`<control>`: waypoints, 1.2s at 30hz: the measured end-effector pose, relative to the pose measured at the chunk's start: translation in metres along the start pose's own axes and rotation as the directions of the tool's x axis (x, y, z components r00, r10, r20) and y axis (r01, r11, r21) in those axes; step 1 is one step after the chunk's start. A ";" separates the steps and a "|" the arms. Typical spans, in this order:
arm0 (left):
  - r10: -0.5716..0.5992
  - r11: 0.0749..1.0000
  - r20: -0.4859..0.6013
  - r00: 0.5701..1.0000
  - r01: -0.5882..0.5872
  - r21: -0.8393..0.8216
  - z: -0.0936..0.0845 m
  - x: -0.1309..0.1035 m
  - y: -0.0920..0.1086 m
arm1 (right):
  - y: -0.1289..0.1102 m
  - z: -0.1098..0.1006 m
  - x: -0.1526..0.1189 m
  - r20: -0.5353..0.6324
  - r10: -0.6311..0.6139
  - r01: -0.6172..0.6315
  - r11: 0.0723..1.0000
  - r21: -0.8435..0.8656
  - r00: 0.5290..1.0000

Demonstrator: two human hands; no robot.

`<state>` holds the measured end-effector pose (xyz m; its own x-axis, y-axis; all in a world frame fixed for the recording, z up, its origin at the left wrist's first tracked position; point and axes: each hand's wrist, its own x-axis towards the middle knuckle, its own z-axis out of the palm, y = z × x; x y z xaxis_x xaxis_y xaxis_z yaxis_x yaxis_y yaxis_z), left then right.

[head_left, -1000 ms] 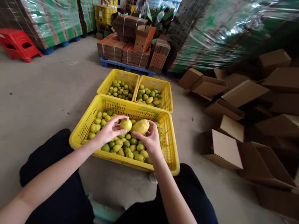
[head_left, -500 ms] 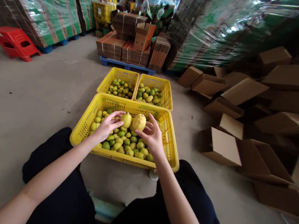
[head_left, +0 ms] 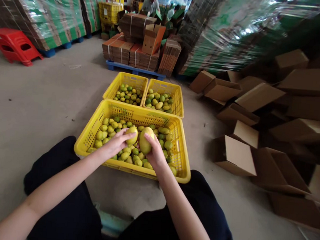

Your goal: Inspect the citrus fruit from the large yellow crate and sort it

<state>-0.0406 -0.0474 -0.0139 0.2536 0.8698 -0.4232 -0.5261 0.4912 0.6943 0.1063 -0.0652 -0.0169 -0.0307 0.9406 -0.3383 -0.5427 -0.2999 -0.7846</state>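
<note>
My left hand [head_left: 118,142] is closed round a yellow lemon [head_left: 132,135], thumb over its top. Beside it, my right hand [head_left: 155,149] grips a larger yellow lemon [head_left: 145,141], its thumb lying along the upper side. The two lemons are close together, held above the near yellow crate [head_left: 186,154]. Inside that crate lie many loose lemons [head_left: 124,155], some yellow and some green. Part of this fruit is hidden under my hands and forearms.
Two more yellow crates, a left one [head_left: 107,89] and a right one [head_left: 181,101], hold fruit just beyond. Cardboard boxes [head_left: 239,155] are heaped at right. A red stool [head_left: 14,46] stands at left. Bundled cardboard on a blue pallet [head_left: 136,70] and a person [head_left: 151,4] are behind.
Both hands have lowered a little with their lemons. The lemons have turned in my fingers, and my right hand has rolled so its back and thumb show more.
</note>
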 end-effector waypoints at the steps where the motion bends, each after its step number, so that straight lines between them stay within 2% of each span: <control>1: -0.024 0.999 -0.013 1.000 0.023 -0.033 0.000 0.002 0.003 | -0.002 -0.001 0.001 -0.004 0.021 -0.021 1.000 0.002 1.000; 6: -0.158 0.980 -0.024 0.987 0.154 -0.125 -0.001 0.005 0.016 | -0.004 -0.006 0.006 -0.031 -0.001 0.002 1.000 0.026 1.000; 9: -0.179 0.974 -0.037 0.983 0.172 -0.147 0.001 0.002 0.020 | -0.002 -0.007 0.007 -0.033 0.022 -0.020 0.998 0.055 0.999; 13: -0.190 0.972 0.017 0.982 0.191 -0.136 0.001 0.002 0.021 | -0.002 -0.005 0.006 0.006 0.075 -0.075 0.991 0.108 0.997; 18: -0.070 0.992 0.075 0.995 0.078 -0.103 -0.005 0.003 0.016 | -0.004 -0.002 0.002 0.075 0.058 -0.066 0.992 0.109 0.995; 21: 0.036 0.994 0.121 0.992 -0.023 -0.102 -0.007 0.003 0.015 | -0.006 -0.003 0.002 0.086 0.100 -0.110 0.985 0.134 0.991; 25: 0.132 0.985 0.121 0.984 -0.117 -0.123 -0.008 0.004 0.014 | -0.008 -0.005 0.005 0.139 0.119 -0.146 0.969 0.198 0.983; 30: 0.165 0.922 0.136 0.977 -0.104 -0.373 -0.009 0.007 0.013 | -0.009 -0.006 0.007 0.219 0.034 -0.120 0.913 0.389 0.975; 32: 0.147 0.883 0.149 0.978 -0.062 -0.466 -0.008 0.009 0.012 | -0.011 -0.007 0.007 0.203 0.013 -0.108 0.878 0.466 0.979; 36: 0.116 0.826 0.100 0.988 -0.039 -0.563 0.000 0.012 0.010 | -0.011 -0.005 0.009 0.103 -0.037 -0.025 0.837 0.546 0.994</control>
<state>-0.0427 -0.0317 -0.0120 0.2712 0.9210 -0.2795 -0.9013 0.3449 0.2621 0.1161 -0.0542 -0.0138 -0.0968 0.9624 -0.2537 -0.9119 -0.1879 -0.3649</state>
